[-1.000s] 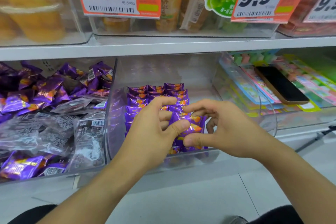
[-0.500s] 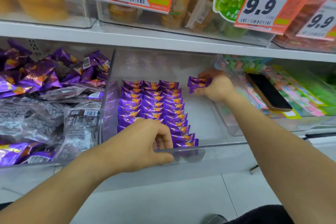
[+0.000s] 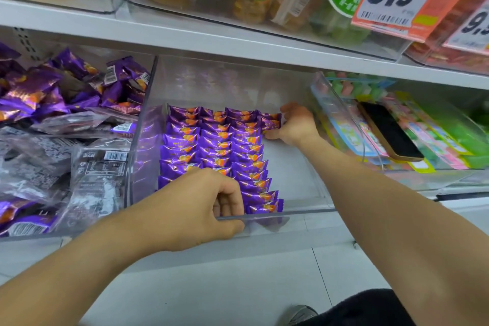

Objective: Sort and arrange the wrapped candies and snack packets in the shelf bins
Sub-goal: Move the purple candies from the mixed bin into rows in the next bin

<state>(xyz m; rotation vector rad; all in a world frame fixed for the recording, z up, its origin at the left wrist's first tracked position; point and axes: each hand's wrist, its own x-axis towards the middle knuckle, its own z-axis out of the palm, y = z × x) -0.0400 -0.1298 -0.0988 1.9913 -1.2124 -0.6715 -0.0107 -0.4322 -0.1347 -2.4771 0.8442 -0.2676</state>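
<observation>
Your right hand [image 3: 295, 124] reaches to the back of the clear bin [image 3: 277, 213] and pinches a small stack of purple candies [image 3: 270, 121], pressing them against the far right end of the rows [image 3: 217, 151]; their long axes run left to right, like the rest. Your left hand [image 3: 195, 209] grips the bin's front rim, fingers curled over inside and thumb outside. The rows fill the bin's left part, three columns running front to back, while loose purple packets [image 3: 53, 87] lie jumbled in the bin to the left.
</observation>
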